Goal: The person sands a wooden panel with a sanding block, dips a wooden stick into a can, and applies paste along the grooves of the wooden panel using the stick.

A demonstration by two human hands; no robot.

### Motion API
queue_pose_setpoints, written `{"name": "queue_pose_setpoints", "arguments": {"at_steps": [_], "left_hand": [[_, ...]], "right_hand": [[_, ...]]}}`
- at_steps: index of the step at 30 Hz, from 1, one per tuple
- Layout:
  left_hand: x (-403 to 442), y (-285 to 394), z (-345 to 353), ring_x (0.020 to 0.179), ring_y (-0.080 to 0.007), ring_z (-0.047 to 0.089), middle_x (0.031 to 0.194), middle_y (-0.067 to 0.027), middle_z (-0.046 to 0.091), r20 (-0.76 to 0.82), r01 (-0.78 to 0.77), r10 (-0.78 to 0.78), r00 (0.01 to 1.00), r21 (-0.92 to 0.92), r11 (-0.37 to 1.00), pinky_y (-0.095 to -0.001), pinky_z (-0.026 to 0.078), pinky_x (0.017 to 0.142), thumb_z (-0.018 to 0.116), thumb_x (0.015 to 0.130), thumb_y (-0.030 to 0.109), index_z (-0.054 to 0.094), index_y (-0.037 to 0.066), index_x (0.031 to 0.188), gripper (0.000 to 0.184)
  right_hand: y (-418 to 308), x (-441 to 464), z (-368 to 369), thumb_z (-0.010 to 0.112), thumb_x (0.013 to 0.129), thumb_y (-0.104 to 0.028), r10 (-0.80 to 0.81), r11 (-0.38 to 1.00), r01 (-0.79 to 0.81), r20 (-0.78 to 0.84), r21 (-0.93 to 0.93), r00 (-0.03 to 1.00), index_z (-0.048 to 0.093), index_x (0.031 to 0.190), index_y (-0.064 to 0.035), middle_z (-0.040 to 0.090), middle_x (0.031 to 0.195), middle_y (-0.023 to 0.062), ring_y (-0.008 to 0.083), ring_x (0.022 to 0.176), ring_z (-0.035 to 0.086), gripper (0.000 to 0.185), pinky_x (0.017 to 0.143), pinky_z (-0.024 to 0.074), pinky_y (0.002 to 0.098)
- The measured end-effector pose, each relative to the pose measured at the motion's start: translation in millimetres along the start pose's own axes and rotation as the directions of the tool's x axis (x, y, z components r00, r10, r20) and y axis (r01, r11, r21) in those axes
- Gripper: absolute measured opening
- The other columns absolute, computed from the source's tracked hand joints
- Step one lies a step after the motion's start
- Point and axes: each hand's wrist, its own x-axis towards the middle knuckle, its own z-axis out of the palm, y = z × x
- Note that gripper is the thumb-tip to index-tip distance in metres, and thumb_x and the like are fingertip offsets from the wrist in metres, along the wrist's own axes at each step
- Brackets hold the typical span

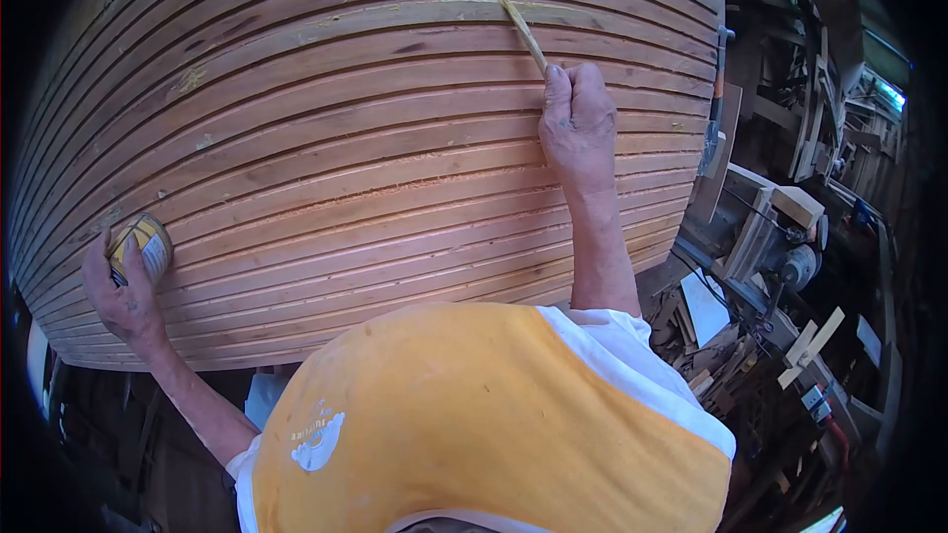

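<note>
A thin light wooden stick point(525, 35) is gripped in my right hand point(581, 123), its far tip against a groove between the planks near the top of a large curved wooden surface point(395, 153). At the lower left, my left hand point(123, 291) is wrapped round a small yellow can point(150, 245) with a white label, held tilted close to the planks. Pale yellowish smears point(188, 82) mark the planks at the upper left, and rough orange-toned residue point(395, 188) runs along grooves in the middle.
Past the right edge of the planked surface stand a wooden block point(796, 205), a round metal machine part point(798, 266), a white sheet point(704, 306) and crossed wooden strips point(812, 347). Boards and scraps lie around them.
</note>
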Motion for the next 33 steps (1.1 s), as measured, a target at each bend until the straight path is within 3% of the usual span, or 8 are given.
{"name": "queue_pose_setpoints", "arguments": {"at_steps": [3,6,12,15,21,24,30,33], "left_hand": [[0,1,-1,0.115,-0.0335,0.066,0.123,-0.0175,0.070,0.004,0.003,-0.003,1.000,-0.005,1.000,-0.0439,0.050,0.103,0.074,0.097,0.017,0.069,0.000,0.127,0.034],[0,-1,0,0.115,-0.0336,0.066,0.123,-0.0174,0.070,-0.003,-0.009,0.009,1.000,-0.008,1.000,-0.0438,0.050,0.103,0.073,0.097,0.016,0.069,0.000,0.127,0.034],[1,-5,1,0.116,-0.0341,0.066,0.123,-0.0172,0.070,-0.002,-0.029,0.029,1.000,-0.011,1.000,-0.0443,0.050,0.103,0.073,0.097,0.015,0.069,0.000,0.127,0.033],[-1,-4,1,0.116,-0.0340,0.066,0.124,-0.0172,0.070,-0.008,-0.028,0.028,1.000,-0.008,1.000,-0.0441,0.050,0.103,0.073,0.097,0.014,0.068,0.000,0.127,0.034],[0,-4,0,0.116,-0.0338,0.066,0.124,-0.0171,0.070,-0.003,-0.026,0.026,1.000,-0.032,0.999,-0.0438,0.050,0.104,0.073,0.097,0.013,0.068,0.000,0.128,0.034],[-1,-3,1,0.116,-0.0336,0.066,0.124,-0.0170,0.070,-0.004,-0.022,0.022,1.000,-0.043,0.999,-0.0438,0.050,0.104,0.073,0.096,0.013,0.068,0.000,0.128,0.035],[-1,0,-1,0.116,-0.0331,0.066,0.124,-0.0165,0.070,-0.019,-0.018,0.018,1.000,-0.028,0.999,-0.0438,0.050,0.103,0.073,0.097,0.013,0.068,0.001,0.128,0.034],[-2,1,1,0.116,-0.0331,0.066,0.124,-0.0158,0.070,-0.021,-0.017,0.016,1.000,-0.052,0.999,-0.0437,0.050,0.103,0.073,0.097,0.013,0.069,0.002,0.128,0.034]], "right_hand": [[11,-5,3,0.061,0.108,-0.024,-0.040,0.990,0.040,-0.001,-0.133,0.999,0.056,0.092,-0.0039,0.065,0.073,0.0184,0.0406,0.067,0.065,0.025,0.063,0.0503,0.0514],[11,-8,-6,0.060,0.108,-0.024,0.009,0.997,-0.009,-0.001,-0.079,1.000,0.055,0.092,-0.0036,0.064,0.074,0.0198,0.0437,0.069,0.065,0.026,0.064,0.0499,0.0537],[15,-6,-2,0.059,0.108,-0.024,-0.048,0.963,0.044,-0.011,-0.266,0.999,0.053,0.092,-0.0039,0.063,0.074,0.0202,0.0437,0.068,0.065,0.027,0.062,0.0490,0.0537],[17,-11,-5,0.059,0.108,-0.024,-0.063,0.982,0.057,-0.031,-0.180,0.997,0.052,0.091,-0.0041,0.063,0.073,0.0205,0.0442,0.066,0.064,0.028,0.060,0.0486,0.0533],[22,-13,1,0.059,0.108,-0.024,-0.110,0.963,0.101,-0.023,-0.250,0.994,0.050,0.090,-0.0044,0.062,0.072,0.0207,0.0444,0.065,0.063,0.029,0.058,0.0485,0.0527],[18,-11,-8,0.059,0.108,-0.023,-0.012,0.975,0.006,-0.022,-0.222,1.000,0.050,0.091,-0.0041,0.062,0.072,0.0207,0.0445,0.065,0.063,0.028,0.059,0.0491,0.0530],[8,-16,6,0.055,0.110,-0.026,-0.085,0.939,0.074,-0.020,-0.335,0.996,0.050,0.091,-0.0044,0.061,0.072,0.0197,0.0438,0.065,0.064,0.029,0.059,0.0510,0.0529],[-11,-16,19,0.054,0.110,-0.028,-0.144,0.947,0.125,-0.044,-0.294,0.989,0.051,0.091,-0.0048,0.061,0.076,0.0193,0.0430,0.066,0.064,0.030,0.059,0.0517,0.0525]]}}
